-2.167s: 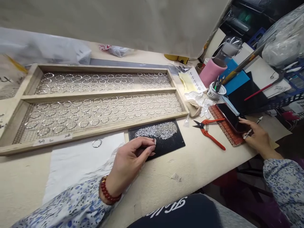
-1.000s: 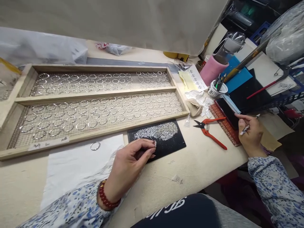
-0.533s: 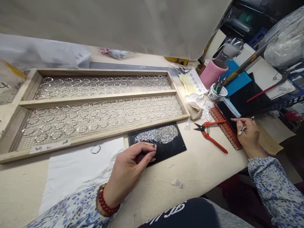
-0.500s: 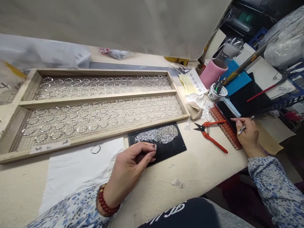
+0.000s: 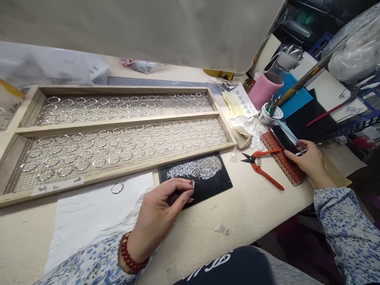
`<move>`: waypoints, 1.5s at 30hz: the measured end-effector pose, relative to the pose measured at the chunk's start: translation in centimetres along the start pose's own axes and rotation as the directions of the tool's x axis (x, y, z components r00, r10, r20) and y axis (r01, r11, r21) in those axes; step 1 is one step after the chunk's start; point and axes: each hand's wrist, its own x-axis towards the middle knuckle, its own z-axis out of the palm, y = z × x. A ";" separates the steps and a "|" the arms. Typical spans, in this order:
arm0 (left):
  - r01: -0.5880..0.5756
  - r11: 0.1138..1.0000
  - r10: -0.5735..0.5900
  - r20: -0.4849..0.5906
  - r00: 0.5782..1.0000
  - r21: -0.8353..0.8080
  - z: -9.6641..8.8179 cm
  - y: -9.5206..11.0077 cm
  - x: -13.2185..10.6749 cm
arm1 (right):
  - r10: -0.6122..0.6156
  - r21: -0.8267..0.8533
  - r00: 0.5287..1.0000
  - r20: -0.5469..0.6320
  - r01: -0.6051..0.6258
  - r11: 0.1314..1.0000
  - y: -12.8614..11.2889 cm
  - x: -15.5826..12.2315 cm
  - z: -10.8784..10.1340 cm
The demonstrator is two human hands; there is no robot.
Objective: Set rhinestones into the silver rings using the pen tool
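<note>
Fingers (image 5: 185, 189) of the left hand (image 5: 162, 209) pinch a small ring (image 5: 192, 184) over the black tray (image 5: 208, 184); right hand (image 5: 310, 164) grips a phone (image 5: 283, 139); frame (image 5: 118, 120) nearly filled, one hoop (image 5: 117, 188) outside

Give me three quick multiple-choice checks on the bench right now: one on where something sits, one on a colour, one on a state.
1. Where is the loose ring?
A. on the white paper
B. inside the wooden tray
C. on the black mat

2. What colour are the snips' handles?
A. blue
B. red-orange
C. green

3. How is the left hand?
A. flat and open
B. pinching a small ring
C. gripping the snips

Answers:
1 A: the loose ring lies on the white paper, just outside the wooden tray.
2 B: both handles are red-orange.
3 B: thumb and fingertips close on a small ring at the edge of the black mat.
</note>
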 end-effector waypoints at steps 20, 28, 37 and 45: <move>-0.018 1.000 0.018 0.019 1.000 -0.011 0.0 -0.3 0.0 | -0.072 -0.025 0.997 -0.017 0.072 0.997 -7.8 -5.2 -0.3; -0.021 1.000 0.021 0.014 1.000 -0.010 0.0 -0.2 0.0 | -0.107 0.098 0.971 -0.215 0.130 0.987 -6.2 -5.2 0.1; -0.023 1.000 0.023 0.017 1.000 0.000 -0.1 -0.4 -0.1 | -0.036 0.350 0.998 0.052 0.016 0.937 -5.5 -5.0 -0.5; -0.032 0.999 0.032 0.017 0.999 0.010 -0.1 -0.2 0.1 | -0.024 -0.035 0.991 0.132 0.029 0.999 -9.5 -5.8 0.3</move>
